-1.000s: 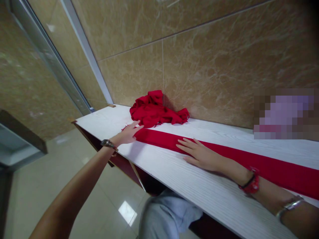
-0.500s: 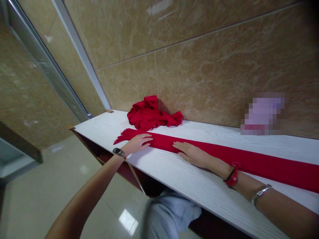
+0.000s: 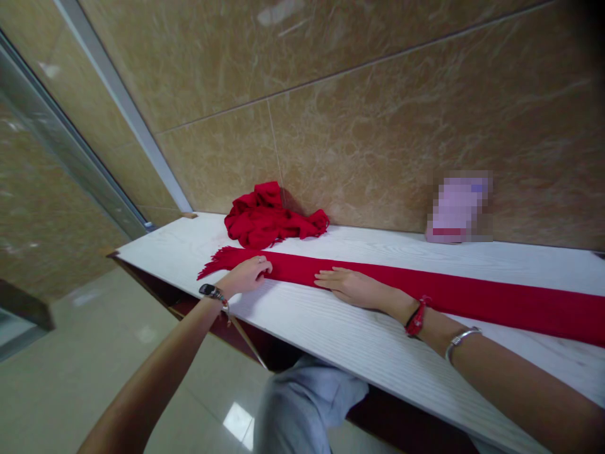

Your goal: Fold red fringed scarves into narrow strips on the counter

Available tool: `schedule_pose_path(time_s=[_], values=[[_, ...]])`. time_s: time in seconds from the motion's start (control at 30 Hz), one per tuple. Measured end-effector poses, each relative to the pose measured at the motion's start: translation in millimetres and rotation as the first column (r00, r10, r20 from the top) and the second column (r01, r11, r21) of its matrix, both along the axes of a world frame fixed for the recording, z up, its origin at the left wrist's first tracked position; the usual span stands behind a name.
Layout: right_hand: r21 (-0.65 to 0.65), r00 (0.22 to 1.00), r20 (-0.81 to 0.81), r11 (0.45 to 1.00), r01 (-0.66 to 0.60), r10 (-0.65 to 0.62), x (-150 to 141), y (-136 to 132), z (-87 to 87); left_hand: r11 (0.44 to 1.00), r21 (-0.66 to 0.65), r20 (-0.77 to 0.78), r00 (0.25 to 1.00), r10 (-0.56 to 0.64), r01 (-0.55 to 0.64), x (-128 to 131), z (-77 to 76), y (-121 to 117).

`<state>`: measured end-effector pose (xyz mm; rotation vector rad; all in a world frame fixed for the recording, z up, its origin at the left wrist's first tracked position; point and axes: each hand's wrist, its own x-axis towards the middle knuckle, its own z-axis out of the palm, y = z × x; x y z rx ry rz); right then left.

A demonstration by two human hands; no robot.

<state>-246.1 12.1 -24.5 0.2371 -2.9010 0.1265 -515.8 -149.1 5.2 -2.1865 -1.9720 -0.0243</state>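
Two hands rest on one long red knitted scarf [image 3: 425, 293] laid flat along the white wood-grain worktop [image 3: 359, 343].

Left hand [image 3: 246, 276]: fingers loosely curled, knuckles up, pressing the scarf near its fringed end [image 3: 212, 261]; whether it pinches the cloth cannot be told. Dark watch [image 3: 211, 292] on that wrist. Right hand [image 3: 347, 285]: open, palm down, fingers flat on the scarf just beside the left hand. Red bracelet [image 3: 416, 317] and silver bangle [image 3: 460, 337] on that forearm. Scarf runs from the fringe to the right edge of view. Second red cloth, crumpled in a heap [image 3: 267, 217], lies behind the fringed end against the tan marble-tile wall [image 3: 378, 126].
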Motion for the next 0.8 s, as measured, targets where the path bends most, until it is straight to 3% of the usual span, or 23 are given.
schedule_pose_path(time_s=[0.1, 0.2, 0.37, 0.5, 0.7, 0.8], values=[[-0.039, 1.000, 0.004, 0.999, -0.009, 0.009, 0, 0, 0.7, 0.998, 0.047, 0.054, 0.998, -0.033, 0.030, 19, 3.1, 15], [-0.089, 0.999, -0.006, 0.995, 0.038, -0.039, 10, -1, 5.9, 0.992, 0.116, 0.109, 0.992, -0.058, 0.046, 47, -4.4, 33], [-0.032, 0.958, 0.006, 0.958, 0.285, -0.285, 55, 10, 6.5, 0.998, -0.071, 0.046, 0.999, 0.008, -0.004, 67, -23.3, 46], [0.033, 0.957, 0.059, 0.959, 0.283, -0.284, 83, 19, -1.8, 0.993, -0.113, 0.028, 0.999, 0.023, -0.020, 70, -21.0, 48], [0.139, 0.974, -0.002, 0.964, 0.226, -0.228, 84, 19, 0.9, 0.970, 0.000, 0.035, 0.970, -0.242, 0.242, 119, -12.3, 75], [0.115, 0.958, -0.019, 0.951, 0.286, -0.286, 83, 17, 6.1, 0.951, 0.012, -0.001, 0.951, -0.309, 0.309, 131, -14.7, 83]])
